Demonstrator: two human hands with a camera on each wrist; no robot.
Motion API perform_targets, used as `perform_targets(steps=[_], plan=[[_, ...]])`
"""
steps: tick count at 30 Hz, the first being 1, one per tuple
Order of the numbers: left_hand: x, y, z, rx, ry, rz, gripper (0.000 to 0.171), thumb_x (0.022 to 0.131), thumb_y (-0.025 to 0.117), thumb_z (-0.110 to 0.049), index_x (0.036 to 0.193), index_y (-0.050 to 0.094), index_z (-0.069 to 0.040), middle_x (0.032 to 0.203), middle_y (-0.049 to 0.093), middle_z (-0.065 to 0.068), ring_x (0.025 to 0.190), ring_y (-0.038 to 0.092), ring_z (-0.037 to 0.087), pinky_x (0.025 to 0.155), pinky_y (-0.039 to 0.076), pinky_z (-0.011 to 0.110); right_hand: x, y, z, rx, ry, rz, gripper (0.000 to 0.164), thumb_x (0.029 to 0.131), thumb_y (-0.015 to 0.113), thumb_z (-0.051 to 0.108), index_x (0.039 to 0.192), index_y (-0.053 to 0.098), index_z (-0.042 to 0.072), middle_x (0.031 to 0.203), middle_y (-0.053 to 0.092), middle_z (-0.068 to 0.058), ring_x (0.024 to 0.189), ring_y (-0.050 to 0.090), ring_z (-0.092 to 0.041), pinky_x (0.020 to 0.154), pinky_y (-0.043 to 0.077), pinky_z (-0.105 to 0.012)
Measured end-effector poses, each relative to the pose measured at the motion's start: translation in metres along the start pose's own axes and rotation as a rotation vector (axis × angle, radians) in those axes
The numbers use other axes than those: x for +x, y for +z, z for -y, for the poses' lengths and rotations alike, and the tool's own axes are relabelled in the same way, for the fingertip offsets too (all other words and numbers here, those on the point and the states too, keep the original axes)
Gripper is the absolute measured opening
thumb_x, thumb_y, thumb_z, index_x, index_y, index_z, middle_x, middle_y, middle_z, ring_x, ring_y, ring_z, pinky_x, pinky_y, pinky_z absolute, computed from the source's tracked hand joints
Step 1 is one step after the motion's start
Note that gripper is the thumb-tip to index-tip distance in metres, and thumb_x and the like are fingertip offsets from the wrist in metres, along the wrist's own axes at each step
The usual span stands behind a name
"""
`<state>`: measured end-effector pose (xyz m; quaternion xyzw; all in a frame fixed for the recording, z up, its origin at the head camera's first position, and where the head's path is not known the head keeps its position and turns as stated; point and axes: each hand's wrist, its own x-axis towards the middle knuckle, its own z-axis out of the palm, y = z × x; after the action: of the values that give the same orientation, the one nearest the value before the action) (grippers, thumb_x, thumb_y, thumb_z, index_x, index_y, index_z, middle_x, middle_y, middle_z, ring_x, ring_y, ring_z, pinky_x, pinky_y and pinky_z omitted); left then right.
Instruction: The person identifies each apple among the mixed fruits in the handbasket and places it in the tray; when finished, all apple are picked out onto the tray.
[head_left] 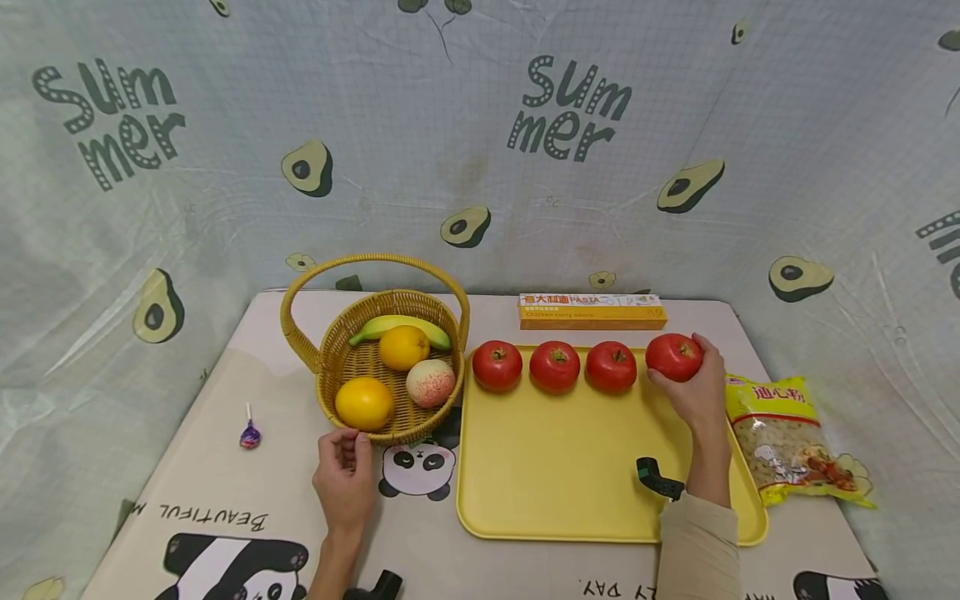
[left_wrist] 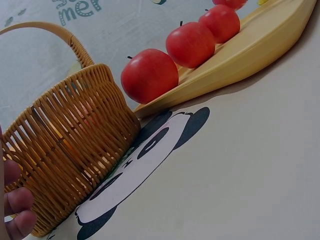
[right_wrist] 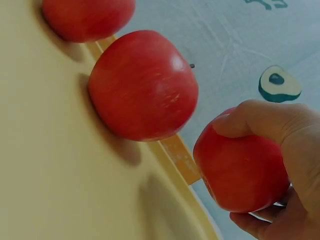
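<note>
My right hand (head_left: 701, 396) grips a red apple (head_left: 674, 357) between thumb and fingers, over the back right part of the yellow tray (head_left: 555, 467). In the right wrist view the thumb lies across this apple's side, and a shadow falls on the tray. Three more red apples, one of them the nearest apple (right_wrist: 144, 85), stand in a row along the tray's back edge. My left hand (head_left: 345, 479) pinches the near rim of the wicker basket (left_wrist: 75, 140), its other fingers curled against the outside. The basket holds a banana (head_left: 390, 327), a peach (head_left: 431, 383), an orange (head_left: 404, 347) and a yellow-orange fruit (head_left: 364, 404).
Behind the tray lies an orange pasta box (head_left: 592, 313). A yellow bag of pasta (head_left: 791, 442) lies along the tray's right side. Left of the basket is a lollipop (head_left: 251, 433) in purple wrapping. A printed curtain (head_left: 465, 150) hangs around the table's back and sides.
</note>
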<state>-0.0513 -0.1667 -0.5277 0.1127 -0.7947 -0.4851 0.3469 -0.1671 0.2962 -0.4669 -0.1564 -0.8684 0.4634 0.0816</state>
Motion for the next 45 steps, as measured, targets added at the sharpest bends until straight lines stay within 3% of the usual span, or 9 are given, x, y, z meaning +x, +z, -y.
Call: perform_targets(steps=[12, 33, 45], plan=[[0.000, 0.000, 0.000, 0.002, -0.004, -0.003, 0.014, 0.098, 0.059, -0.004, 0.107, 0.056, 0.005, 0.084, 0.059, 0.002, 0.072, 0.047, -0.002, 0.067, 0.040, 0.004, 0.008, 0.006, -0.015, -0.056, 0.067, 0.080, 0.105, 0.085, 0.079, 0.025, 0.160, 0.007, 0.009, 0.162, 0.022, -0.024, 0.146, 0.028, -0.045, 0.114, 0.033, -0.062], [0.000, 0.002, 0.000, 0.002, 0.007, -0.005, 0.014, 0.097, 0.058, -0.003, 0.107, 0.056, 0.006, 0.083, 0.059, 0.003, 0.072, 0.047, -0.003, 0.068, 0.040, 0.004, 0.013, 0.011, -0.026, -0.064, 0.029, 0.096, 0.109, 0.082, 0.080, 0.013, 0.160, 0.004, 0.007, 0.161, 0.019, -0.026, 0.147, 0.024, -0.047, 0.115, 0.031, -0.063], [0.002, -0.001, -0.004, 0.030, 0.002, -0.009, 0.012, 0.097, 0.061, -0.006, 0.106, 0.058, 0.002, 0.083, 0.060, 0.004, 0.072, 0.047, -0.004, 0.066, 0.040, 0.004, 0.003, -0.005, -0.009, -0.144, 0.004, 0.141, 0.112, 0.084, 0.078, 0.017, 0.161, -0.004, 0.010, 0.164, 0.011, -0.027, 0.147, 0.021, -0.050, 0.110, 0.034, -0.067]])
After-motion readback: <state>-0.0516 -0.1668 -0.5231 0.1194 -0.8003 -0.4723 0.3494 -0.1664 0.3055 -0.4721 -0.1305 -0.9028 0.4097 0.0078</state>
